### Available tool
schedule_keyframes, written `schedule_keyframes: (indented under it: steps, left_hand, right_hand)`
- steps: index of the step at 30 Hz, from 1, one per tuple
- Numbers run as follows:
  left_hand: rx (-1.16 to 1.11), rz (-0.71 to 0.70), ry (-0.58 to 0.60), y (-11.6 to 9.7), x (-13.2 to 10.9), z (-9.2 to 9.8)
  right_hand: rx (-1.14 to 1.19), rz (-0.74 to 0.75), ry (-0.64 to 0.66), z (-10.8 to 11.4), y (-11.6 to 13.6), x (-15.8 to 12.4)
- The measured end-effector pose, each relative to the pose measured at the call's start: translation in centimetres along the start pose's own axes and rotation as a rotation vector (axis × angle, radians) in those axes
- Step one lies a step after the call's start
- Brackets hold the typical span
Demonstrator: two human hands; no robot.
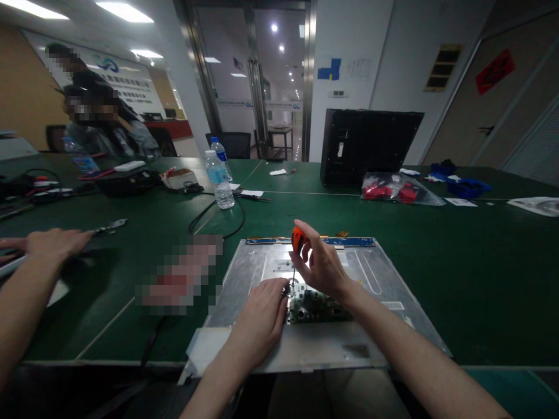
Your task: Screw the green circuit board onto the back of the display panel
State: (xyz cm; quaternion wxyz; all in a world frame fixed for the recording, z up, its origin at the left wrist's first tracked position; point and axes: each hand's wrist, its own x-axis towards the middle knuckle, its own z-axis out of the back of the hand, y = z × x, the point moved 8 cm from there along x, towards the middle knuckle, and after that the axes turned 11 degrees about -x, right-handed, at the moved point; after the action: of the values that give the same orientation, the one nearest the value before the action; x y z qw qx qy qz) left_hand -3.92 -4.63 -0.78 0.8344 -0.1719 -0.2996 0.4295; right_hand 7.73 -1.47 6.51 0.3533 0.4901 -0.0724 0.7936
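left hand (261, 317) flat on circuit board (317, 307); right hand (321, 265) grips screwdriver (297, 247).

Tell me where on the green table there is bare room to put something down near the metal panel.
Bare green table lies right of the flat grey metal panel, up to the clear bag of red parts. Another patch lies between the panel's far edge and the clear plastic water bottle. The left is crowded: a black cable and a co-worker's hand.
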Motion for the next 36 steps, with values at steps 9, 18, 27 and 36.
schedule_keyframes:
  steps: [9,18,27,36]
  left_hand:
    - [0.012,0.009,0.002,-0.05,0.13,0.09]
    - [0.020,-0.011,0.004,0.11,-0.02,-0.05]
    - [0.014,-0.006,-0.001,0.12,-0.02,-0.04]
    - [0.019,-0.006,-0.001,0.00,0.01,0.05]
  right_hand:
    - [-0.003,0.008,0.009,0.23,0.20,0.08]
    - [0.083,-0.019,0.043,0.06,0.07,0.01]
    - [-0.015,0.040,-0.006,0.13,0.24,0.09]
    - [0.062,-0.018,0.062,-0.09,-0.08,-0.08]
